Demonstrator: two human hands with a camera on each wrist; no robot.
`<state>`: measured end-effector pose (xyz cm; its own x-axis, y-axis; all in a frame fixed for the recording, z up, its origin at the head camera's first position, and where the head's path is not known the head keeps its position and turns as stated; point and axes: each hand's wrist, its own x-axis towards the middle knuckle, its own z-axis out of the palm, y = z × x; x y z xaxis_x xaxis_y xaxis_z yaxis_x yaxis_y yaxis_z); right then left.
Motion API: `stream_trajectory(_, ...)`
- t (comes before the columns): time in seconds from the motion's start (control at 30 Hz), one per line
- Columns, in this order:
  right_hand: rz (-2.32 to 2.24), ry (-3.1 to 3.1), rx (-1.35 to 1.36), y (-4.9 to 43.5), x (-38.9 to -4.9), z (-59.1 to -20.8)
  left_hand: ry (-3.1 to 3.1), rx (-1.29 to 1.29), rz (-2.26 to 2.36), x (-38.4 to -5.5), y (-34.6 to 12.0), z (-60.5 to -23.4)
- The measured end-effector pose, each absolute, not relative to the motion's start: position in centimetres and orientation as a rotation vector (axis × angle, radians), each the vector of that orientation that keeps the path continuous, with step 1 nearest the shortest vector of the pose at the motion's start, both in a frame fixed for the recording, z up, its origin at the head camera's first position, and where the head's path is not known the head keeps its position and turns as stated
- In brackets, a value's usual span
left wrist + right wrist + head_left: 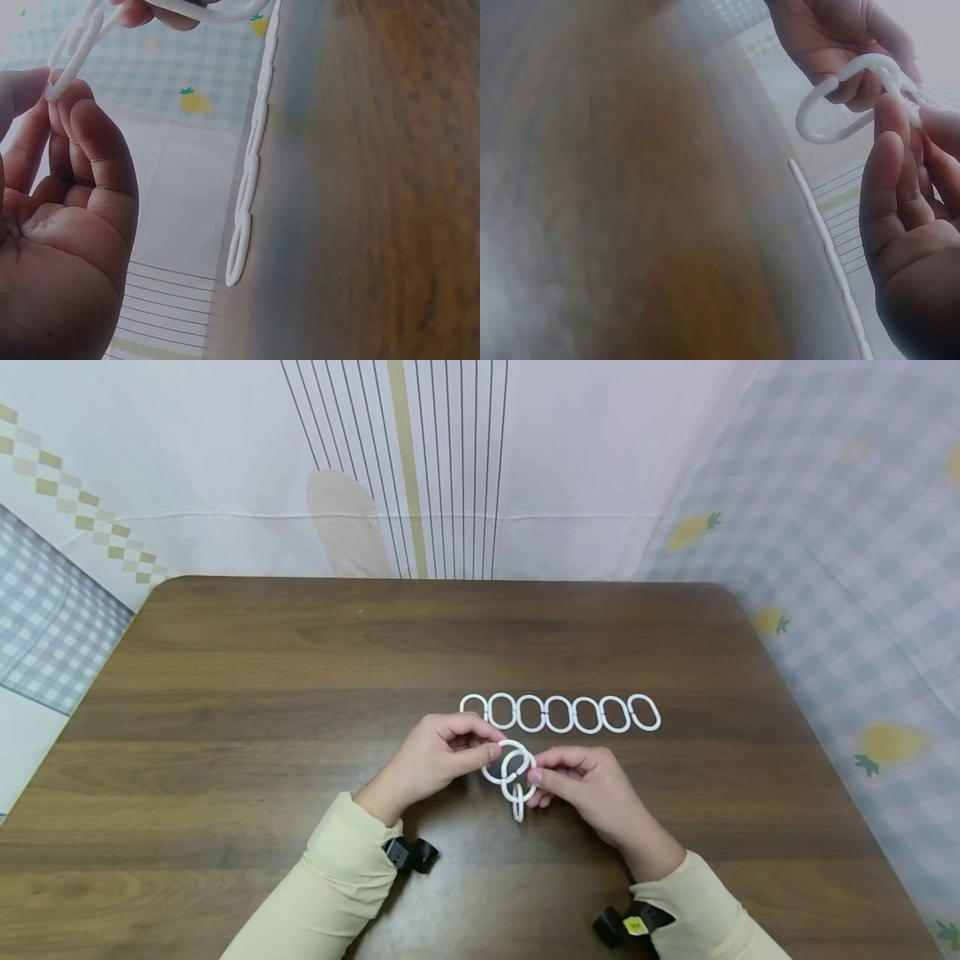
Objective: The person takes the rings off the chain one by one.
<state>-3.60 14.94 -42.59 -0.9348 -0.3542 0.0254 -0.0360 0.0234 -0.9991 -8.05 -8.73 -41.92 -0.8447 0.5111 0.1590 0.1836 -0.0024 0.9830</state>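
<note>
In the head view, my left hand pinches a white oval plastic ring between thumb and fingertips. A second white ring passes through it, and my right hand pinches that one at its right side. From these dangles a third ring, seen nearly edge-on. Both hands hold the rings above the table. The right wrist view shows a ring with a small break in its loop, beside the fingers of both hands.
Behind the hands, several white oval rings lie in a row on the brown wooden table, the leftmost partly covered by the left hand. Patterned cloth hangs behind the table, and checked cloth is along its right.
</note>
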Motion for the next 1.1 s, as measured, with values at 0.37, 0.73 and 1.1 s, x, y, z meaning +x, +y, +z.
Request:
stream_trajectory(0.37, -2.005, 2.081, -0.338, 14.87, -3.65, -42.47, 2.073, 0.752, 1.921, -8.14, -8.85, -42.0)
stream_trajectory(0.73, -2.03, 2.044, -0.269, 14.8, -3.66, -42.41, 2.112, 0.805, 1.918, -8.01, -8.9, -41.91)
stream_trajectory(1.1, -2.025, 2.021, -0.225, 14.97, -3.74, -42.42, 2.124, 0.815, 1.904, -7.97, -8.92, -41.65)
